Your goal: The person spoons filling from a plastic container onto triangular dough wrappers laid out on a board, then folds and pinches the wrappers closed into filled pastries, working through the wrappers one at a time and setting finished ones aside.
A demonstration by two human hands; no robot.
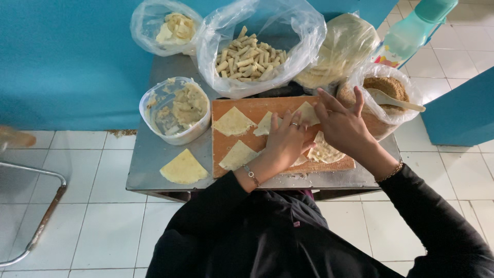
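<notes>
An orange cutting board [254, 109] lies on a small grey metal table [149, 154]. Thin pale triangular dough sheets [233, 122] are spread over the board. My left hand [285, 141] rests flat on a sheet near the board's middle, fingers together, a ring on one finger and a bracelet at the wrist. My right hand [342, 123] hovers over the board's right part with fingers spread, touching a sheet [325, 152] beneath it. Neither hand grips anything that I can see.
A plastic tub of pale filling [177, 109] stands left of the board, one loose dough triangle [183, 168] in front of it. Behind are bags of rolled pieces [249, 59], scraps [175, 28], stacked sheets [339, 46], a crumb bowl with spoon [386, 95], and a green bottle [411, 31].
</notes>
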